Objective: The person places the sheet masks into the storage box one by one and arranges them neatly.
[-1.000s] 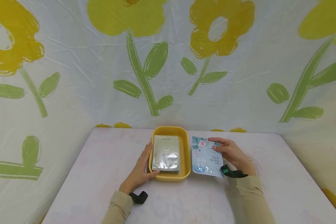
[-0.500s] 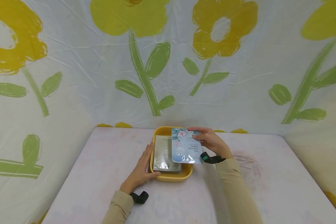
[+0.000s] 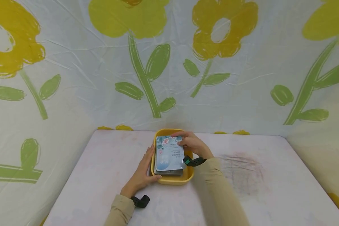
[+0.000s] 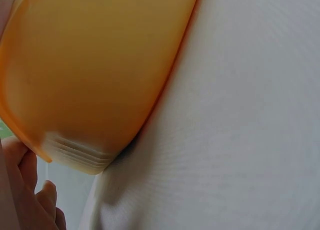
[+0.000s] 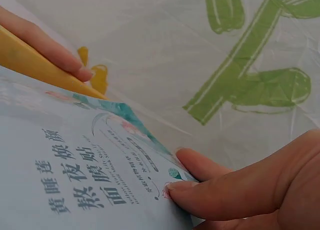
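Note:
A blue floral sheet mask packet (image 3: pixel 169 157) lies over a silver packet (image 3: pixel 176 172) inside a yellow tray (image 3: pixel 187 175); it hides most of the silver one. My right hand (image 3: pixel 194 144) pinches the blue packet by its far right corner, thumb on top, as the right wrist view also shows. Along the tray's left side rests my left hand (image 3: pixel 144 169), its fingers fairly straight against the rim and its thumb at the near left corner. In the left wrist view the tray's outer wall (image 4: pixel 100 65) fills the upper left, with fingertips (image 4: pixel 47 195) below its rim.
The tray stands near the back edge of a pale cloth-covered table (image 3: pixel 101 163). Behind it hangs a white fabric backdrop (image 3: pixel 228 110) printed with yellow flowers and green stems. A dark smudge (image 3: pixel 243 172) marks the cloth to the right.
My right hand has carried the blue packet leftward from the table beside the tray to over the silver packet in it. My left hand has stayed at the tray's left side.

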### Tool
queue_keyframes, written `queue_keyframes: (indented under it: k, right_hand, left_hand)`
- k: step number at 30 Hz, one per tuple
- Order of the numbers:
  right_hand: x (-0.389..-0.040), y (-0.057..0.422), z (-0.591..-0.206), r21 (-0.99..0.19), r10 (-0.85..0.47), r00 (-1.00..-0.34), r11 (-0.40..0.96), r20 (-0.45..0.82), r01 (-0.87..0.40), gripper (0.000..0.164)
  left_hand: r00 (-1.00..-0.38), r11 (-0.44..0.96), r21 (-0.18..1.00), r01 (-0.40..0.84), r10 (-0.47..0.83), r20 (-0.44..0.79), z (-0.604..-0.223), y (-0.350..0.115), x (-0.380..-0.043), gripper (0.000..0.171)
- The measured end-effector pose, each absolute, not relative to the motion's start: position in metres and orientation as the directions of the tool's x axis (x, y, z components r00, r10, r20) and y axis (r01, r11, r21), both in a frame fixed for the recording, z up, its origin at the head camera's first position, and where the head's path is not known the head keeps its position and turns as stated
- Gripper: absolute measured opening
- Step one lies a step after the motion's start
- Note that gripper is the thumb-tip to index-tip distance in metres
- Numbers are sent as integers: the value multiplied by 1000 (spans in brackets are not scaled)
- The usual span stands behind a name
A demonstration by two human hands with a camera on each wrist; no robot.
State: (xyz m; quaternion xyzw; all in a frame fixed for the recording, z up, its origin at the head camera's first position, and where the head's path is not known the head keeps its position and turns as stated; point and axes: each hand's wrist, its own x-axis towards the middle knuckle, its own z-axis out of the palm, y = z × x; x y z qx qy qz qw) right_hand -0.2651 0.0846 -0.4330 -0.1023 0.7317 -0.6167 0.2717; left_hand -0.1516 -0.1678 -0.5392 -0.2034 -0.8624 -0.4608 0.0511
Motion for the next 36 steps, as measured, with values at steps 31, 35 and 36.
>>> queue_keyframes:
  k: [31,35,36]
  right_hand:
    - [-245,89,-420,-979,-554,-817,196,-157,56,73]
    - [-241,89,-425,-980,-550,-819,188,-162,68,74]
    - [-240,89,-427,-981,-553,-818,182,-160,68,74]
  left_hand:
    - [-885,518,719,465,298,358,-546,-167,-155,114]
    - [-883,530,707,468,305,356,-544,-168,-152,116]
    - [-884,531,708,466,306,353,-544,-168,-151,116]
